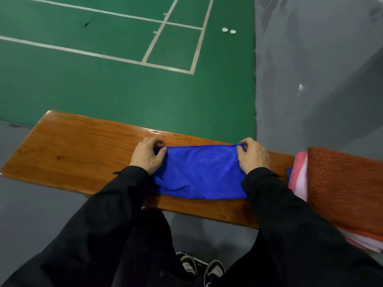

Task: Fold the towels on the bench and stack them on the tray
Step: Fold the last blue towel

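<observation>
That floppy blue microfibre towel [199, 172] in the middle of the glossy wooden bench [68, 146] looks light and limp, so left hand [148, 155] and right hand [251, 155] pinching its far corners seems right.

place: indoor sports hall | evidence: green lined court floor [103, 69], wooden bench [72, 146]

towel in the middle [199, 172]: solid bright blue, no pattern
table [72, 146]: glossy orange-brown wood, darker grain streaks
top towel on the right [344, 183]: rusty orange, kinda nubbly texture
towel under it [298, 175]: pink and white stripes
sleeves [290, 224]: plain black
court floor [124, 90]: green with white lines
floor around it [310, 59]: dull grey
shoes [213, 270]: black with pale grey bits
</observation>
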Action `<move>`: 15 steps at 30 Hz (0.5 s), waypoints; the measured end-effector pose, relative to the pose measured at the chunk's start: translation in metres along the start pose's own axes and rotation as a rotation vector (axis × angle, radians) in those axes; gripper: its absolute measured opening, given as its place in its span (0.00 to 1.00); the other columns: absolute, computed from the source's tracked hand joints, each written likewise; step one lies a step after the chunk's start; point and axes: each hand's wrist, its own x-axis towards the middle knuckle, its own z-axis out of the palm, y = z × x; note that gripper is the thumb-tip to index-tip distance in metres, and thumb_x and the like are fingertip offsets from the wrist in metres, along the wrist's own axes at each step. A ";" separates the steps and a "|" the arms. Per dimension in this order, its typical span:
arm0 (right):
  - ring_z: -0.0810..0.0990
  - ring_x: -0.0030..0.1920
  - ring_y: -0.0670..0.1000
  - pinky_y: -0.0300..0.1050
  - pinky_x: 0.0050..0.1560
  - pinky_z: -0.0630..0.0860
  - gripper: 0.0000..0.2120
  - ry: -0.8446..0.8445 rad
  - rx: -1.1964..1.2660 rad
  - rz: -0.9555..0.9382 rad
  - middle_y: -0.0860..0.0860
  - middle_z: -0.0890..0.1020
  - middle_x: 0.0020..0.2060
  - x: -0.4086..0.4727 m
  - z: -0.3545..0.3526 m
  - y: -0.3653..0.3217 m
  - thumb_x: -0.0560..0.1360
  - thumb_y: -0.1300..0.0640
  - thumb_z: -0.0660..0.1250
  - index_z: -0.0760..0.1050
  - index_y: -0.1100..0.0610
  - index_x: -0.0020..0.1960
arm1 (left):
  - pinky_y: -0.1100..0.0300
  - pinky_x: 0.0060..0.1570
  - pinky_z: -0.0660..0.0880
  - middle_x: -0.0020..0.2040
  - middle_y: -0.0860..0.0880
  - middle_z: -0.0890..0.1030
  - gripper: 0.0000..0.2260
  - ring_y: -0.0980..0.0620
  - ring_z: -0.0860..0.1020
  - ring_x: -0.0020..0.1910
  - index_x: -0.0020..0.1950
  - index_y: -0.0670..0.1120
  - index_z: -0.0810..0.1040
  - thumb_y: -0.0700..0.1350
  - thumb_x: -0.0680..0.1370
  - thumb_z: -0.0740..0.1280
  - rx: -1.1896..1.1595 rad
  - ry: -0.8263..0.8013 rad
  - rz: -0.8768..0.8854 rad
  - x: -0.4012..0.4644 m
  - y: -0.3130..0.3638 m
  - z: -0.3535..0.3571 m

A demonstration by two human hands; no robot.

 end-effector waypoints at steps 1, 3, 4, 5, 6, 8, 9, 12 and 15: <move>0.81 0.55 0.60 0.52 0.55 0.78 0.12 0.005 0.025 -0.002 0.55 0.84 0.55 0.001 0.003 0.001 0.81 0.49 0.65 0.78 0.54 0.60 | 0.56 0.58 0.74 0.54 0.46 0.79 0.15 0.47 0.78 0.54 0.63 0.44 0.80 0.47 0.77 0.70 -0.084 -0.005 -0.027 -0.004 -0.001 -0.003; 0.80 0.57 0.58 0.53 0.59 0.78 0.17 -0.010 0.120 0.028 0.54 0.82 0.57 0.001 0.005 0.001 0.80 0.46 0.66 0.77 0.53 0.64 | 0.61 0.58 0.74 0.57 0.49 0.77 0.19 0.53 0.78 0.54 0.66 0.46 0.77 0.48 0.76 0.68 -0.275 0.092 -0.111 -0.019 -0.005 -0.010; 0.80 0.59 0.57 0.53 0.61 0.77 0.19 -0.006 0.183 0.045 0.53 0.81 0.58 -0.001 0.005 0.000 0.79 0.44 0.66 0.75 0.53 0.66 | 0.61 0.56 0.74 0.56 0.49 0.78 0.16 0.53 0.78 0.53 0.64 0.46 0.78 0.48 0.77 0.68 -0.313 0.171 -0.160 -0.032 -0.007 -0.012; 0.79 0.60 0.56 0.54 0.63 0.76 0.20 0.040 0.226 0.035 0.54 0.80 0.59 -0.005 0.004 -0.002 0.79 0.44 0.66 0.75 0.53 0.67 | 0.60 0.54 0.74 0.54 0.49 0.79 0.11 0.51 0.78 0.51 0.59 0.47 0.79 0.48 0.79 0.69 -0.288 0.244 -0.214 -0.046 -0.010 -0.012; 0.78 0.61 0.57 0.54 0.64 0.75 0.21 0.130 0.232 -0.013 0.54 0.79 0.60 -0.010 0.004 -0.004 0.79 0.45 0.66 0.75 0.54 0.67 | 0.58 0.53 0.72 0.51 0.48 0.79 0.08 0.49 0.78 0.50 0.54 0.47 0.79 0.49 0.79 0.69 -0.231 0.277 -0.263 -0.060 -0.013 -0.011; 0.77 0.61 0.58 0.54 0.64 0.73 0.19 0.324 0.204 -0.191 0.56 0.80 0.59 -0.026 0.007 -0.010 0.77 0.50 0.65 0.76 0.57 0.65 | 0.56 0.50 0.71 0.47 0.49 0.79 0.08 0.47 0.78 0.47 0.49 0.48 0.79 0.53 0.78 0.69 -0.160 0.233 -0.307 -0.086 -0.015 -0.008; 0.77 0.60 0.58 0.55 0.64 0.73 0.19 0.356 0.204 -0.295 0.57 0.80 0.59 -0.037 0.011 -0.015 0.77 0.51 0.65 0.77 0.59 0.64 | 0.55 0.50 0.73 0.45 0.50 0.79 0.10 0.47 0.78 0.46 0.47 0.49 0.80 0.56 0.78 0.68 -0.149 0.198 -0.292 -0.096 -0.016 -0.005; 0.77 0.63 0.58 0.54 0.68 0.72 0.19 0.176 0.254 -0.523 0.56 0.80 0.61 -0.076 0.034 -0.033 0.77 0.52 0.65 0.78 0.59 0.65 | 0.51 0.53 0.75 0.43 0.53 0.77 0.18 0.48 0.77 0.46 0.43 0.53 0.79 0.67 0.73 0.63 -0.134 0.150 -0.220 -0.105 -0.012 -0.003; 0.74 0.70 0.55 0.52 0.74 0.68 0.24 -0.060 0.230 -0.546 0.53 0.77 0.68 -0.106 0.058 -0.037 0.78 0.44 0.63 0.75 0.55 0.70 | 0.50 0.57 0.73 0.46 0.54 0.77 0.23 0.48 0.76 0.51 0.40 0.56 0.80 0.74 0.68 0.61 -0.140 0.092 -0.226 -0.100 -0.008 -0.005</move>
